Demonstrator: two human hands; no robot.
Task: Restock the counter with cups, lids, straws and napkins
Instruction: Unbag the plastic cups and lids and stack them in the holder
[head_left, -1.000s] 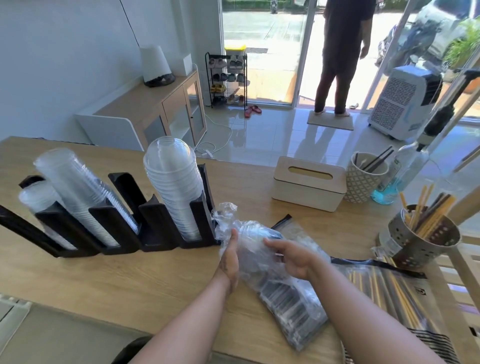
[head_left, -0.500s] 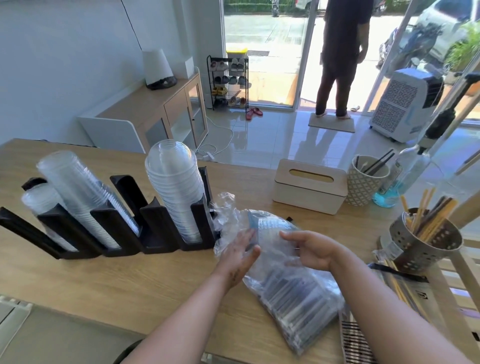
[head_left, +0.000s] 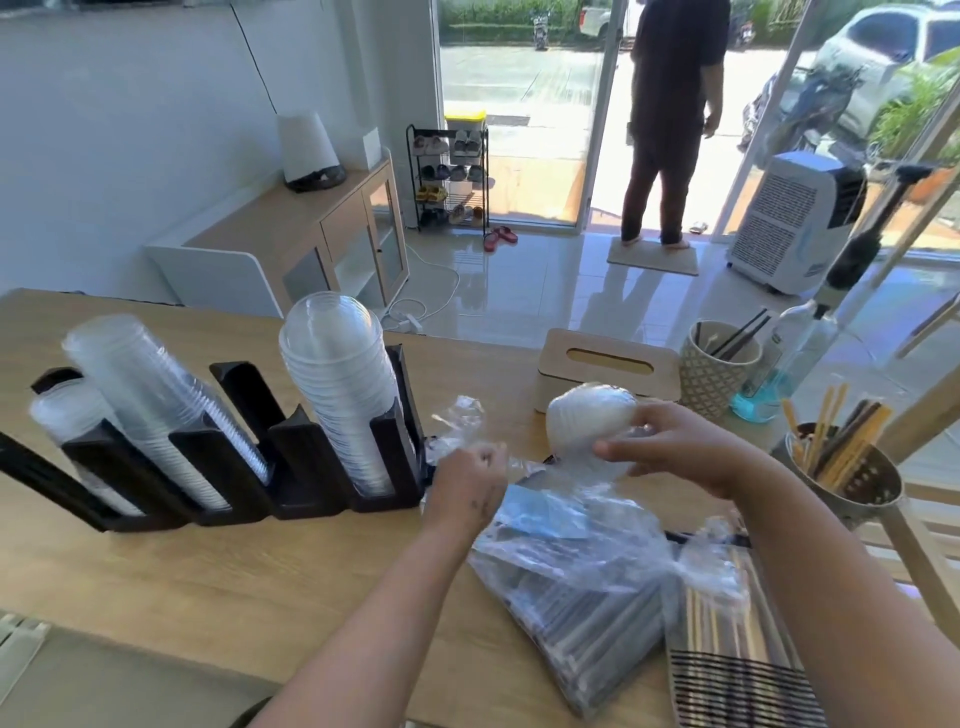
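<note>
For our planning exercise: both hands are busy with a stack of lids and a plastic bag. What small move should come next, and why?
Probably pull the lid stack free of the clear bag. The right hand grips the stack, the left hand pinches the bag, whose plastic seems to cling under the stack, and the black holder shows a free slot.

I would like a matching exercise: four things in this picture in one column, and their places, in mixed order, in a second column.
1. dome lids
2. tissue box
3. metal holder
4. wrapped lids

a. in the right hand
b. in the black rack
c. on the far right, full of straws
d. beside the patterned cup

Pairs: 1-b, 2-d, 3-c, 4-a
</note>
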